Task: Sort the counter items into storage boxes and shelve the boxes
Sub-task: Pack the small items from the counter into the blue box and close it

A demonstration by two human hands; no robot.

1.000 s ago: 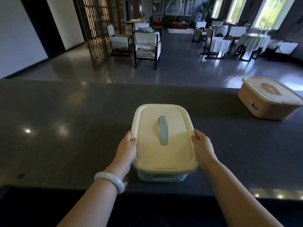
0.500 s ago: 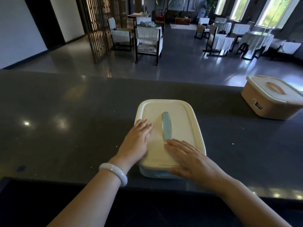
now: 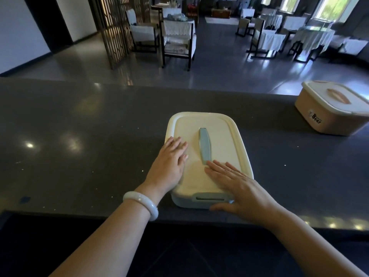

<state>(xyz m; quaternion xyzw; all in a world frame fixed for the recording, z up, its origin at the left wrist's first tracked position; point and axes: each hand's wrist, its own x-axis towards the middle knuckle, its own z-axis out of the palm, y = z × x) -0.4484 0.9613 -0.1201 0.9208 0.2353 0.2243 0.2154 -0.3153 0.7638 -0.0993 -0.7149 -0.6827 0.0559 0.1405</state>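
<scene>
Since a second ago, both hands have been moving off the sides of the lid and onto its top, and they are now staying much where they were half a second ago.

In the head view, the blue storage box [image 3: 201,202] is sitting on the dark worktop [image 3: 79,140] near its front edge, with the cream lid [image 3: 219,132] covering it and a blue handle [image 3: 204,145] running down the lid's middle. The left hand [image 3: 169,164] is lying flat on the lid's left part, fingers straight and together, pointing away from the person. The right hand [image 3: 237,186] is resting flat over the near right corner, fingers stretched toward the handle, thumb hanging down by the box's front face. Neither hand is gripping anything; both are pressing palm-down, probably to seat the lid all round before the box is carried to a shelf.

The forearms are reaching in from below, with a pale bangle [image 3: 140,204] on the left wrist. A second, tan box [image 3: 329,114] is waiting closed at the far right, well apart.
</scene>
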